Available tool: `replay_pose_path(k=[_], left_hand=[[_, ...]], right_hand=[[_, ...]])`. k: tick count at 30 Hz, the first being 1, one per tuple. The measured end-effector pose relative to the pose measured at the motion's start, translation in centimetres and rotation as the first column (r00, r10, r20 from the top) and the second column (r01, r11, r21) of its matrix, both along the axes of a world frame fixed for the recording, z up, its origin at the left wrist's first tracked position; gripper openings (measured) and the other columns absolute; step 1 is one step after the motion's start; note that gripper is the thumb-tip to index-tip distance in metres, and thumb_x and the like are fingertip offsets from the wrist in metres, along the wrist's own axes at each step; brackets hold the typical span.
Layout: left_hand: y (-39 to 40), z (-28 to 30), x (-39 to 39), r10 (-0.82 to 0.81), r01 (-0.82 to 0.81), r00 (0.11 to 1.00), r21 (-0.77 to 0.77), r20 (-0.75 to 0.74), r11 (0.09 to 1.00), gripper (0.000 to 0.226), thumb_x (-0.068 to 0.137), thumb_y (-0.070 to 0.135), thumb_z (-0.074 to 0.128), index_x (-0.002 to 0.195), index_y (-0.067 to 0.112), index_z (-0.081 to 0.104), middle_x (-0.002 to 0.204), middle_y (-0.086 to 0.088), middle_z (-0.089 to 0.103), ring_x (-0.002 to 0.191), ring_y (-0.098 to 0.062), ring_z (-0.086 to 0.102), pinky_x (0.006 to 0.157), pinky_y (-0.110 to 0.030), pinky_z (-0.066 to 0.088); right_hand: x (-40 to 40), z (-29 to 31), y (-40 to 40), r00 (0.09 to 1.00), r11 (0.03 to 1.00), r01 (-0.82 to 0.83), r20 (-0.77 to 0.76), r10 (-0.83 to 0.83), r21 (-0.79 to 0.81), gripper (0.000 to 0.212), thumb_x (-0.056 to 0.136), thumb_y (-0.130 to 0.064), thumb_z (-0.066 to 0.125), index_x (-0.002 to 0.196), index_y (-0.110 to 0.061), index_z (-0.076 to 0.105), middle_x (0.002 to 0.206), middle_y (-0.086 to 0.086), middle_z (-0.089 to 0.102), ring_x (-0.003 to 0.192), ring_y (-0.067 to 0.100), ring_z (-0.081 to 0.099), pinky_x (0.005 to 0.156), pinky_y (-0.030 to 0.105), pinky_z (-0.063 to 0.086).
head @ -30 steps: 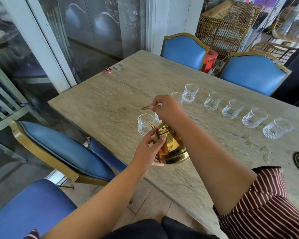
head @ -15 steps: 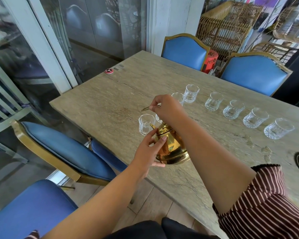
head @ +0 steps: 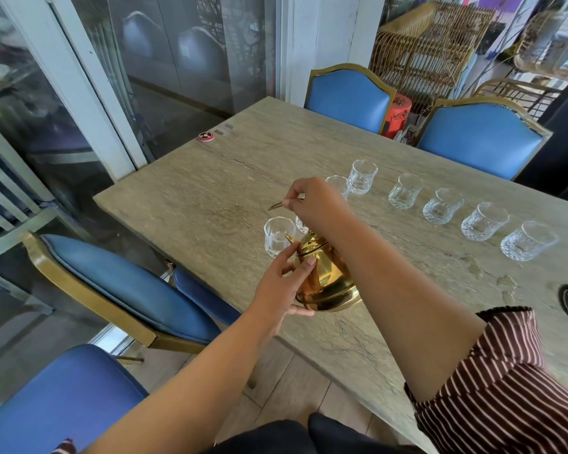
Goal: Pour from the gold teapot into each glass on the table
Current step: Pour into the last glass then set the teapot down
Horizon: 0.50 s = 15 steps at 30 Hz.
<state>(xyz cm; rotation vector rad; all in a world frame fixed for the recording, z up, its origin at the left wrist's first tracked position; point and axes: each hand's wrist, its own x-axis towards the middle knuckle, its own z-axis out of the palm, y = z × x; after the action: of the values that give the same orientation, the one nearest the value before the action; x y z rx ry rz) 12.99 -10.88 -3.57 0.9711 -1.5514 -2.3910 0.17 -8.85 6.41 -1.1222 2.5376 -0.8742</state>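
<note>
Stone counter [head: 210, 191]: right grip [head: 315, 204] pinching handle [head: 277, 204], left grip [head: 284, 283] steadying teapot [head: 325, 283]; could overshoot glass [head: 277, 235], spilling.

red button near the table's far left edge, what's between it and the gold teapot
Mostly bare tabletop, seen in the head view. From the red button toward the gold teapot nothing stands until the nearest glass, right at the teapot's spout.
</note>
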Motion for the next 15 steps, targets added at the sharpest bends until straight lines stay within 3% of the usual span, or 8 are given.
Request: replay_pose_path(k=[6, 10, 13, 15], left_hand=[[-0.3, -0.4, 0.3, -0.009, 0.010, 1.000, -0.052, 0.025, 0.999, 0.056, 0.088, 0.036, 0.074, 0.138, 0.043, 0.050, 0.136, 0.001, 0.059, 0.121, -0.030, 0.062, 0.077, -0.056, 0.062], [-0.8, -0.9, 0.7, -0.063, 0.070, 0.997, -0.143, 0.054, 0.987, 0.058, 0.089, 0.032, 0.073, 0.140, 0.044, 0.049, 0.142, 0.004, 0.051, 0.124, -0.029, 0.056, 0.086, -0.057, 0.058], [-0.9, -1.5, 1.0, -0.122, 0.135, 0.990, -0.262, 0.066, 0.955, 0.054, 0.088, 0.031, 0.074, 0.133, 0.050, 0.049, 0.143, 0.006, 0.044, 0.132, -0.032, 0.050, 0.079, -0.046, 0.058], [-0.9, -2.2, 1.2, -0.157, 0.176, 0.984, -0.339, 0.084, 0.924, 0.055, 0.087, 0.033, 0.075, 0.126, 0.060, 0.048, 0.146, 0.009, 0.040, 0.137, -0.031, 0.045, 0.081, -0.044, 0.057]], right_hand=[[0.7, -0.7, 1.2, 0.998, 0.998, 0.049, 0.051, -0.047, -0.042, 0.012, 0.092, -0.024, 0.061, 0.091, -0.013, 0.066, 0.064, -0.008, 0.055, 0.049, 0.006, 0.043, 0.046, 0.022, 0.032], [1.4, -2.0, 3.1, 0.984, 0.981, 0.124, 0.145, -0.102, -0.152, 0.009, 0.092, -0.023, 0.059, 0.087, -0.017, 0.063, 0.084, -0.005, 0.066, 0.059, 0.008, 0.052, 0.054, 0.023, 0.039], [2.2, -3.2, 4.7, 0.970, 0.964, 0.176, 0.200, -0.136, -0.199, 0.005, 0.093, -0.023, 0.057, 0.089, -0.020, 0.059, 0.095, -0.009, 0.065, 0.052, 0.001, 0.044, 0.047, 0.020, 0.032], [2.6, -4.1, 5.7, 0.946, 0.941, 0.235, 0.280, -0.164, -0.243, 0.006, 0.092, -0.025, 0.060, 0.097, -0.024, 0.057, 0.089, -0.009, 0.063, 0.048, 0.001, 0.042, 0.045, 0.019, 0.033]])
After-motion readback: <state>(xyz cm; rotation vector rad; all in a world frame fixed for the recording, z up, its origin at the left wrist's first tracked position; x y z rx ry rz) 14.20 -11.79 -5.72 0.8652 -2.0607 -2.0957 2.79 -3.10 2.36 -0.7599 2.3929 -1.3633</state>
